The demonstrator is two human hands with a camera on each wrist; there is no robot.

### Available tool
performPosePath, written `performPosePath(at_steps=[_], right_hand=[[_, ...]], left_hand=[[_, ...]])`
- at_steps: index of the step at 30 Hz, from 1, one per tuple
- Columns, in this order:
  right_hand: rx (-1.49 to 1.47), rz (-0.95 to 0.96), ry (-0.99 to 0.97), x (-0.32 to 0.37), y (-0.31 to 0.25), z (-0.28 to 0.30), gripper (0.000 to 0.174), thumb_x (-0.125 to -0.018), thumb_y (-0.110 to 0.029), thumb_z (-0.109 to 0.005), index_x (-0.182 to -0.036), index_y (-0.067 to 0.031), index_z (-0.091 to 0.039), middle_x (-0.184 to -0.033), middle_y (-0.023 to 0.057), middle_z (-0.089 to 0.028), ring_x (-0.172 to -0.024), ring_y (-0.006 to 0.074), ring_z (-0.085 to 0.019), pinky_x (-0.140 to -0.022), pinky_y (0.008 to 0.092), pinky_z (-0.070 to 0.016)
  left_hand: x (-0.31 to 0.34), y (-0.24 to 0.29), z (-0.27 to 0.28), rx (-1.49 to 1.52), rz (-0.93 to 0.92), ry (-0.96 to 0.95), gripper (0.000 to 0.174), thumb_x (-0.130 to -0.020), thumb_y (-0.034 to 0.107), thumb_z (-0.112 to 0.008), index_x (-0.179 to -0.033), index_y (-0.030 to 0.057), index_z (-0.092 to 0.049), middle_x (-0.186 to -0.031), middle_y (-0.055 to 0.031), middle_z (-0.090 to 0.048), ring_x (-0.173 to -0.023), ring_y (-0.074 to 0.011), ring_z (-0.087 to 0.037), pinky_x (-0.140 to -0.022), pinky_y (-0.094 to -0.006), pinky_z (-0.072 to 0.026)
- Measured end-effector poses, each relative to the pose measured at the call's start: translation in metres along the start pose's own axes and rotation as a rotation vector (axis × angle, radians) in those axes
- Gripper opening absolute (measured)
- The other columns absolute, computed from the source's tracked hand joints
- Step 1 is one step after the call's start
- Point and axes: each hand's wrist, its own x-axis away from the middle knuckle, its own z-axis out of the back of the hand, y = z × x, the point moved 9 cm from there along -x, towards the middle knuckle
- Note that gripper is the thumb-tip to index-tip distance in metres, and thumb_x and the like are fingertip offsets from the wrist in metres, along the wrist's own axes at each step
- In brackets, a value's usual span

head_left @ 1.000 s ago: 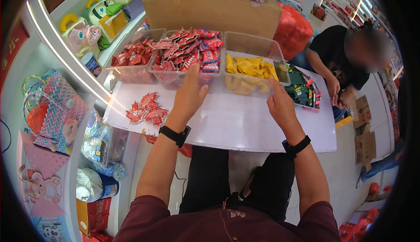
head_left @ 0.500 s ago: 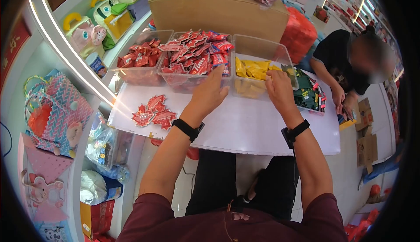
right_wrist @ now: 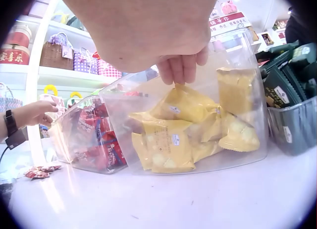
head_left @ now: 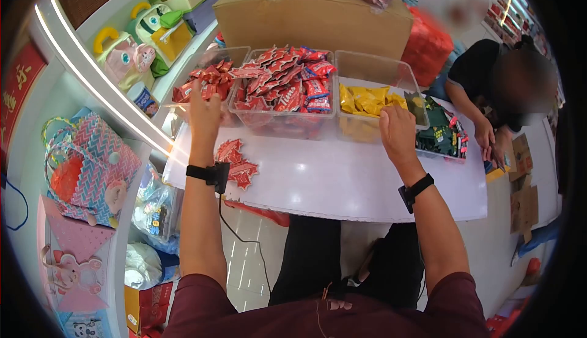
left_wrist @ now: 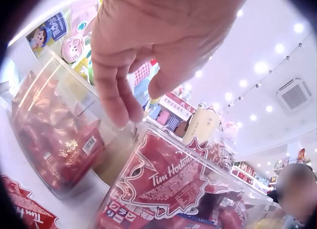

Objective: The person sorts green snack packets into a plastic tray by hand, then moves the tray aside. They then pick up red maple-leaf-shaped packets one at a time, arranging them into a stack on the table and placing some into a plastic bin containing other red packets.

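Observation:
My left hand (head_left: 205, 117) hangs over the front of the left clear bin of red packets (head_left: 211, 81). In the left wrist view that hand (left_wrist: 153, 36) has loosely bent fingers holding nothing, above the gap between two bins. My right hand (head_left: 398, 133) is at the front rim of the bin with yellow packets (head_left: 365, 99). In the right wrist view the right hand's fingers (right_wrist: 178, 69) curl down onto the raised top of a yellow packet (right_wrist: 185, 102) and pinch it; the thumb is hidden.
Between them stands a full bin of red maple-leaf packets (head_left: 281, 87). Several leaf packets (head_left: 237, 164) lie on the white table (head_left: 342, 182). A bin of green packets (head_left: 441, 133) is at the right, a large carton (head_left: 312, 20) behind, and a seated person (head_left: 483, 87) beyond the table's right side.
My left hand has moved left, from in front of the middle bin to the left bin. The right hand's fingers have come down and curled at the yellow packets. The view has shifted slightly.

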Motion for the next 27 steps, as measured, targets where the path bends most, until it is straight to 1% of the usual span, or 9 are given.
performPosePath(at_steps=[1, 3, 5, 7, 12, 15, 20, 23, 27], right_hand=[[-0.010, 0.003, 0.018, 0.000, -0.002, 0.001, 0.014, -0.098, -0.019, -0.054, -0.099, -0.0069, -0.062, -0.095, 0.0121, -0.061, -0.094, 0.0330, -0.058, -0.087, 0.0468, -0.0425], [-0.013, 0.013, 0.057, 0.000, -0.003, 0.005, 0.013, -0.096, -0.019, -0.055, -0.097, -0.0071, -0.061, -0.093, 0.0121, -0.061, -0.093, 0.0325, -0.058, -0.087, 0.0468, -0.0426], [0.002, -0.006, 0.071, 0.001, -0.002, 0.007, 0.013, -0.095, -0.019, -0.057, -0.095, -0.0074, -0.061, -0.092, 0.0123, -0.061, -0.092, 0.0322, -0.058, -0.086, 0.0466, -0.0428], [0.016, -0.033, 0.081, 0.002, 0.003, 0.005, 0.014, -0.094, -0.021, -0.057, -0.094, -0.0073, -0.061, -0.091, 0.0123, -0.061, -0.091, 0.0321, -0.058, -0.086, 0.0463, -0.0428], [-0.033, -0.023, 0.132, 0.005, 0.003, 0.008, 0.013, -0.093, -0.019, -0.058, -0.094, -0.0067, -0.061, -0.092, 0.0121, -0.061, -0.092, 0.0324, -0.057, -0.088, 0.0456, -0.0427], [-0.110, -0.005, 0.139, 0.007, 0.006, 0.010, 0.012, -0.093, -0.017, -0.060, -0.096, -0.0057, -0.061, -0.095, 0.0129, -0.062, -0.094, 0.0331, -0.057, -0.090, 0.0457, -0.0428], [-0.356, 0.029, 0.248, 0.027, 0.000, 0.036, 0.023, -0.091, -0.015, -0.062, -0.110, -0.0002, -0.063, -0.115, 0.0183, -0.065, -0.114, 0.0369, -0.057, -0.102, 0.0472, -0.0432], [-0.524, 0.007, 0.062, 0.059, -0.012, 0.059, 0.032, -0.091, -0.015, -0.064, -0.118, 0.0011, -0.062, -0.131, 0.0211, -0.060, -0.126, 0.0390, -0.053, -0.107, 0.0491, -0.0418], [-0.354, -0.107, -0.302, 0.128, 0.021, 0.044, 0.030, -0.089, -0.018, -0.068, -0.114, -0.0009, -0.064, -0.128, 0.0198, -0.058, -0.121, 0.0379, -0.054, -0.101, 0.0491, -0.0447]], left_hand=[[-0.007, -0.001, 0.012, 0.005, -0.110, 0.090, 0.074, -0.097, 0.024, -0.062, -0.158, 0.0045, -0.026, -0.139, -0.0228, -0.057, -0.063, -0.0212, -0.068, -0.050, -0.0313, -0.0568], [-0.028, -0.046, 0.021, -0.102, 0.200, -0.024, 0.075, -0.097, 0.028, -0.063, -0.158, 0.0070, -0.026, -0.130, -0.0233, -0.061, -0.066, -0.0229, -0.069, -0.053, -0.0327, -0.0583], [-0.028, -0.065, 0.009, -0.060, 0.283, -0.248, 0.075, -0.097, 0.031, -0.063, -0.158, 0.0065, -0.027, -0.128, -0.0236, -0.060, -0.070, -0.0236, -0.071, -0.055, -0.0331, -0.0593], [-0.022, -0.067, 0.012, 0.102, 0.277, -0.116, 0.074, -0.096, 0.032, -0.063, -0.156, 0.0046, -0.029, -0.132, -0.0226, -0.058, -0.076, -0.0239, -0.071, -0.057, -0.0333, -0.0597], [0.055, 0.059, -0.010, 0.122, -0.093, 0.037, 0.056, -0.101, 0.017, -0.059, -0.151, 0.0018, -0.039, -0.136, -0.0164, -0.058, -0.093, -0.0218, -0.068, -0.071, -0.0286, -0.0569], [0.112, 0.102, -0.061, -0.014, -0.344, -0.109, 0.048, -0.100, 0.010, -0.059, -0.145, 0.0002, -0.047, -0.140, -0.0154, -0.056, -0.104, -0.0212, -0.064, -0.086, -0.0306, -0.0533], [0.219, 0.149, -0.172, -0.189, -0.603, -0.513, 0.059, -0.091, 0.016, -0.072, -0.143, 0.0001, -0.049, -0.141, -0.0235, -0.054, -0.128, -0.0384, -0.055, -0.107, -0.0428, -0.0438], [0.271, 0.125, -0.220, -0.393, -0.586, -0.795, 0.078, -0.085, 0.036, -0.079, -0.146, 0.0012, -0.046, -0.148, -0.0255, -0.047, -0.138, -0.0442, -0.044, -0.111, -0.0516, -0.0383], [0.311, 0.104, -0.236, -0.814, -0.477, -1.028, 0.100, -0.073, 0.054, -0.084, -0.149, 0.0041, -0.044, -0.154, -0.0283, -0.040, -0.143, -0.0491, -0.036, -0.115, -0.0540, -0.0349]])
